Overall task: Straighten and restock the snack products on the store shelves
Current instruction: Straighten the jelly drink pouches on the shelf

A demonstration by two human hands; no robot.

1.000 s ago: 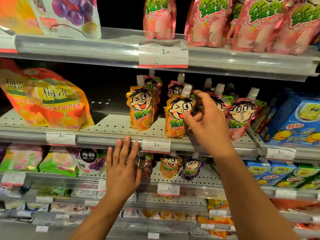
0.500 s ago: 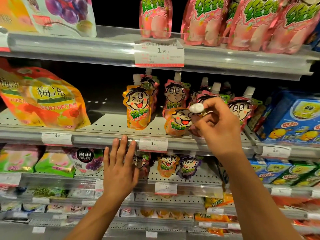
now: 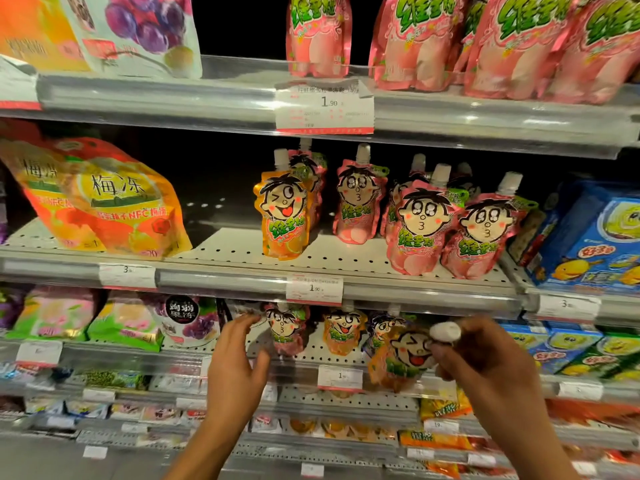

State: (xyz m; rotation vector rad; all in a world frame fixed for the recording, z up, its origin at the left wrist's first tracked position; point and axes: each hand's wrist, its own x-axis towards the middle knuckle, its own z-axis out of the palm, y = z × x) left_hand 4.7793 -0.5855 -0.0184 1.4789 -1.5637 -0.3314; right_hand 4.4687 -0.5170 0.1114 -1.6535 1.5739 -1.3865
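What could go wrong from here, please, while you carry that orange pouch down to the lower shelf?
The right hand grips the orange pouch only near its white cap, so the pouch may swing or slip. It hangs close to the standing pouches on the lower shelf, so it could topple them. The left hand reaches beside the pink pouch and might knock it over.

One head-worn wide-angle camera faces the store shelves [image 3: 221, 278] squarely from close range, tilted slightly downward; the frame's lower edges look blurred.
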